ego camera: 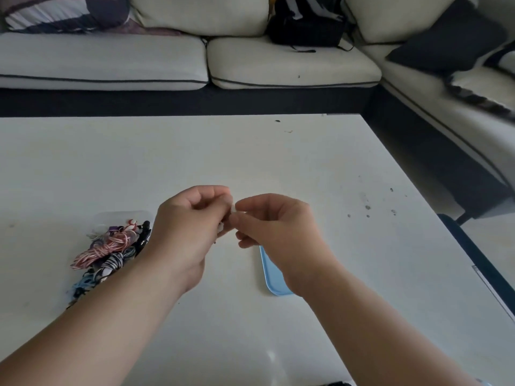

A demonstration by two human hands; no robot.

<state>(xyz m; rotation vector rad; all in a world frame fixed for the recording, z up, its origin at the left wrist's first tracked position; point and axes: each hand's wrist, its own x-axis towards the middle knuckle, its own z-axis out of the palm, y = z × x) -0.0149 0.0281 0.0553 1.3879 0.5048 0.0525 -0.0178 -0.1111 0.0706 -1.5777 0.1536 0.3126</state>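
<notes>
My left hand (192,227) and my right hand (276,227) meet above the middle of the white table (195,157), fingers curled, pinching a small white item (232,214) between their fingertips. Most of that item is hidden by the fingers, so I cannot tell what it is. A pile of coloured cords and ribbons (110,252) lies on the table left of my left wrist, red-and-white, black-and-white, purple and blue among them. A light blue flat tray or lid (271,274) lies under my right wrist, partly covered by it.
A clear plastic lid or bag (122,217) sits behind the cord pile. A cream sofa (278,62) wraps round the table's far and right sides, with a black bag (306,26) and dark cushions (446,37) on it. Small dark specks (367,207) dot the table's right part.
</notes>
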